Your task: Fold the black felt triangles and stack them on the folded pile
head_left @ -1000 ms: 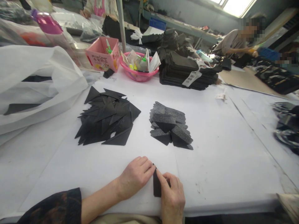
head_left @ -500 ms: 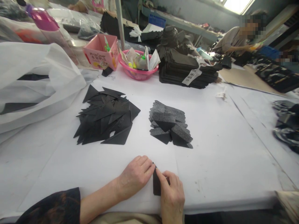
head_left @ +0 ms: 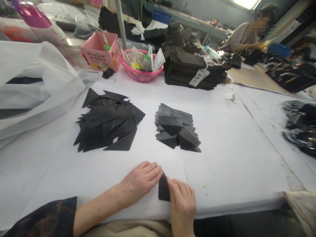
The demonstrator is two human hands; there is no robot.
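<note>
A small flat black piece (head_left: 163, 190) lies near the table's front edge, between my two hands. The curled fingers of my left hand (head_left: 142, 179) grip its upper tip, and part of that tip is hidden beneath them. From the right, my right hand (head_left: 183, 199) pinches the piece's edge with bent fingers; the right part of the piece is hidden there. Beyond my left hand is a loose heap of black triangular pieces (head_left: 106, 123). A smaller pile of folded pieces (head_left: 174, 126), black with speckled grey surfaces, lies beyond my right hand.
White sheeting covers the table (head_left: 229, 158). At the back stand a pink box (head_left: 97, 56), a pink basin (head_left: 140, 76) with papers and bottles, and a tagged black stack (head_left: 187, 70). A white bag (head_left: 61, 77) lies left. Another person (head_left: 239, 38) works at far right.
The right fingers have shifted right along the black piece, so more of its face shows. My left hand stays at its upper tip. The whole view has shifted slightly.
</note>
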